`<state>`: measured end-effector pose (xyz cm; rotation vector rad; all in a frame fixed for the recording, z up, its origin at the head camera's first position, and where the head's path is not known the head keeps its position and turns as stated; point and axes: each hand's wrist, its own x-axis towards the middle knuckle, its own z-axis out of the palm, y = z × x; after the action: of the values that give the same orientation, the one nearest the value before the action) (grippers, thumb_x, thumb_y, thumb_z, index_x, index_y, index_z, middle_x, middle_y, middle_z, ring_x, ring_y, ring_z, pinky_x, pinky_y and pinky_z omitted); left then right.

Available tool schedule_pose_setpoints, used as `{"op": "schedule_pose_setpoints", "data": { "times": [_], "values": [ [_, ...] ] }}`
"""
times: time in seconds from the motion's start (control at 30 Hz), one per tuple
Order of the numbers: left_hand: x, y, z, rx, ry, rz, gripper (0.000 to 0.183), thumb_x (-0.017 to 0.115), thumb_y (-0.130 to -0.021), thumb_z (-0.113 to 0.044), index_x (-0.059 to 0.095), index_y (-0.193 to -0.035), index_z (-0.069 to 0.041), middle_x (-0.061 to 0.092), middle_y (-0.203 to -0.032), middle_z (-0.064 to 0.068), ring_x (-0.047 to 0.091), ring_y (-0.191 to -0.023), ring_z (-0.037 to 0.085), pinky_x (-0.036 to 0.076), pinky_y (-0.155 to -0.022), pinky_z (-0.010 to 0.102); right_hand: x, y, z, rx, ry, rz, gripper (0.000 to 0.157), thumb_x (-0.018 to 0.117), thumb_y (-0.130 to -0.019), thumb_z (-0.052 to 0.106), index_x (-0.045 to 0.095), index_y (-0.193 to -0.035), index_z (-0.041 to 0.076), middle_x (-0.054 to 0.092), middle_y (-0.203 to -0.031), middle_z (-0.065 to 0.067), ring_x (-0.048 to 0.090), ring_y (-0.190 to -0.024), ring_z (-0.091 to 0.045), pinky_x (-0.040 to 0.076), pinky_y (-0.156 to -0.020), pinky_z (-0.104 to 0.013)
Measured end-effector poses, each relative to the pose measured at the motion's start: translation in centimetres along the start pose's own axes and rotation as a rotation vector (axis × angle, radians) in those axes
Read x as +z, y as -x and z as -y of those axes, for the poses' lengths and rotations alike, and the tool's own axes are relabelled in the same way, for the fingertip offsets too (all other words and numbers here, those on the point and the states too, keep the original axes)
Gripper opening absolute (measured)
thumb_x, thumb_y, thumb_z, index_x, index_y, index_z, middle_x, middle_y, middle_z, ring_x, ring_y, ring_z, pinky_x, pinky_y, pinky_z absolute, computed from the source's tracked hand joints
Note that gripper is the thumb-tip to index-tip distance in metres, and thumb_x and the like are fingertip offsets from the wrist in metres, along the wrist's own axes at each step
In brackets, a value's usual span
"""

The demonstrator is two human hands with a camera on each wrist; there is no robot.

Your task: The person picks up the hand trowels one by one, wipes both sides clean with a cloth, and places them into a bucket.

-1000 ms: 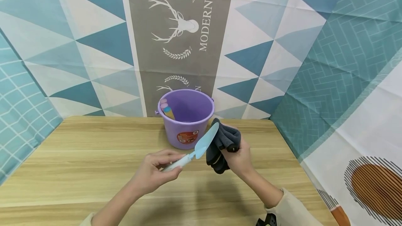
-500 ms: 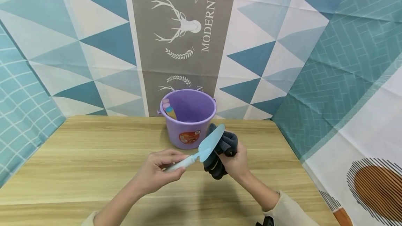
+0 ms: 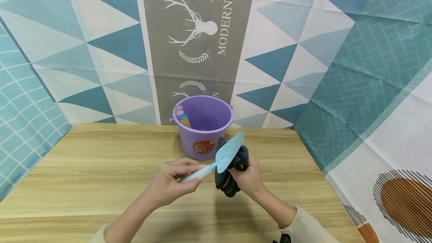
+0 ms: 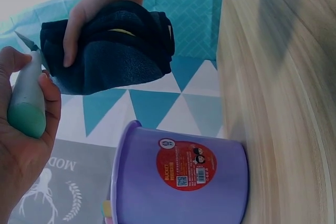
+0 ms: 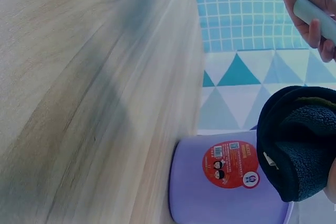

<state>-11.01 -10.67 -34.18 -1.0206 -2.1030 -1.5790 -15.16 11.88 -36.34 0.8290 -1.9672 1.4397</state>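
Note:
My left hand (image 3: 171, 183) grips a small hand trowel (image 3: 228, 153) by its pale handle, thumb and fingers around it. The light blue blade points up and to the right. Behind the blade, my right hand (image 3: 250, 175) holds a bunched dark grey cloth (image 3: 223, 181). In the head view the blade overlaps the cloth, and in the left wrist view the blade's edge lies against the cloth (image 4: 115, 64). Folds and a dark border show on the cloth (image 5: 302, 150) in the right wrist view. Both hands are above the table, in front of a purple bucket (image 3: 189, 138).
The bucket stands upright at the back of the wooden table (image 3: 101, 168), a red round label on its front. Inside it, at the left, lean pink, blue and yellow items (image 3: 183, 119). Patterned cloth sheets (image 3: 111, 48) hang behind and at the sides.
My right hand has shifted left and slightly down with the cloth, whose folds have changed shape. The trowel has moved slightly right, its blade overlapping more of the cloth.

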Motion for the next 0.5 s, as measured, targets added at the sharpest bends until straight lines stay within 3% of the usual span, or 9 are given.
{"op": "schedule_pose_setpoints", "data": {
  "times": [0.23,0.5],
  "values": [
    [0.07,-0.13,-0.17,0.022,0.006,-0.014,0.026,0.071,-0.075,0.003,0.072,-0.101,-0.002,0.069,-0.093,0.011,0.058,-0.077,0.004,0.051,-0.056,0.023,0.42,0.3,-0.05,-0.036,-0.015,0.05,0.027,0.065,-0.076,-0.009,0.058,-0.1,-0.001,0.064,-0.089,-0.017,0.062,-0.084,-0.012,0.054,-0.072,-0.029],
    [0.16,-0.45,-0.24,0.034,0.005,-0.047,0.027,0.072,-0.074,0.003,0.072,-0.1,-0.001,0.068,-0.093,0.012,0.059,-0.077,0.005,0.051,-0.056,0.023,0.73,0.24,0.16,-0.085,-0.021,0.118,0.035,0.066,-0.07,-0.014,0.057,-0.102,-0.002,0.064,-0.091,-0.018,0.062,-0.087,-0.008,0.055,-0.071,-0.03]
  ]
}}
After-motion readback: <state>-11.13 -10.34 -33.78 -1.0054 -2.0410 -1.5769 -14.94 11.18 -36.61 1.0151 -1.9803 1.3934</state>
